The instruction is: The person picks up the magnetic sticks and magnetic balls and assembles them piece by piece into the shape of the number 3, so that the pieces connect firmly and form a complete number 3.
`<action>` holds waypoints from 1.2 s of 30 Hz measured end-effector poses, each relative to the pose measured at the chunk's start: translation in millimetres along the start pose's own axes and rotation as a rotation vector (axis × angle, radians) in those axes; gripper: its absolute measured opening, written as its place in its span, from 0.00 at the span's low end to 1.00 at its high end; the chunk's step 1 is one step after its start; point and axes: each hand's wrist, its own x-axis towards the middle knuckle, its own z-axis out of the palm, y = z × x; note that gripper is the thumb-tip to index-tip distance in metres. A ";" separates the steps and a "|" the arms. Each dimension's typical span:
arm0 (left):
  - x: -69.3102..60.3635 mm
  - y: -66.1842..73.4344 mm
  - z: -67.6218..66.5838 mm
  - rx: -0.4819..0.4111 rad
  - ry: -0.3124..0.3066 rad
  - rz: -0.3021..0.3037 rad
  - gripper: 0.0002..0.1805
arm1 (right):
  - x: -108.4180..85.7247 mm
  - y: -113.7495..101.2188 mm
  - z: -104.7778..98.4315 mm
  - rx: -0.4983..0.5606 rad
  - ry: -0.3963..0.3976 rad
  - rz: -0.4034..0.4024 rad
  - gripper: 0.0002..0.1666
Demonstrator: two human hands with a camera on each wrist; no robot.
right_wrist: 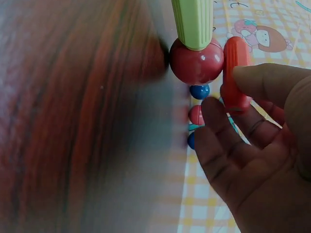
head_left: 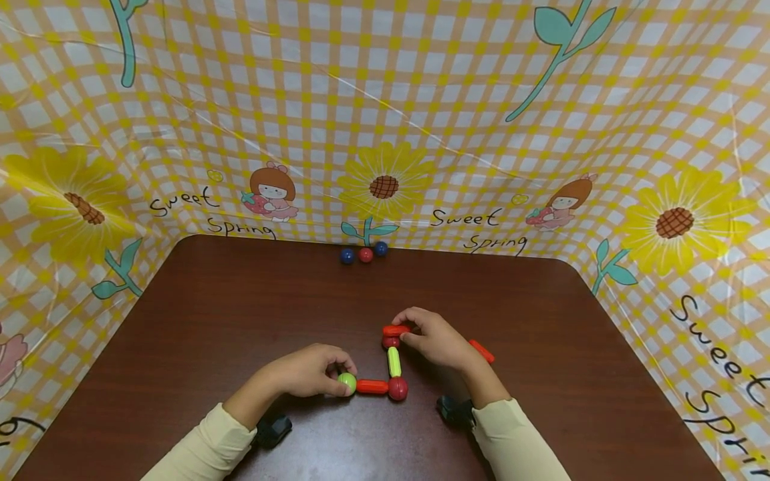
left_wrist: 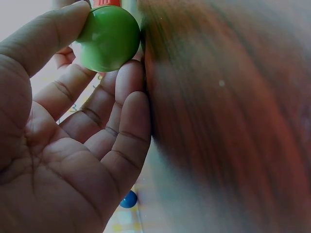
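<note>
Assembly seems under way at lower centre: the right hand [head_left: 438, 339] pinches a red stick [head_left: 394, 331] over a red ball [head_left: 390, 343], the left hand [head_left: 309, 371] pinches a green ball [head_left: 346, 382], and next the stick likely needs aligning.

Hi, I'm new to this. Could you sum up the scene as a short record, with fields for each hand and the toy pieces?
Left hand: pinches green ball
Right hand: pinches upper red stick beside far red ball; contact unclear
Chain: green ball, lower red stick, corner red ball, yellow-green stick, far red ball
Shape: bent like an L
Loose piece: spare red stick, right of the right hand
Back row: left blue ball, middle red ball, right blue ball
Surface: brown table
</note>
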 end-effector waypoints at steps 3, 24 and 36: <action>0.2 -0.3 0.1 0.001 0.002 0.002 0.07 | -0.3 -2.0 -1.2 -0.037 -0.006 -0.005 0.12; 0.9 -0.7 -0.6 -0.006 0.001 -0.001 0.07 | 16.2 -15.8 6.5 -0.057 -0.044 -0.120 0.12; 0.3 0.6 -2.5 0.023 -0.003 -0.008 0.07 | 26.2 -17.3 20.0 -0.067 -0.105 -0.119 0.12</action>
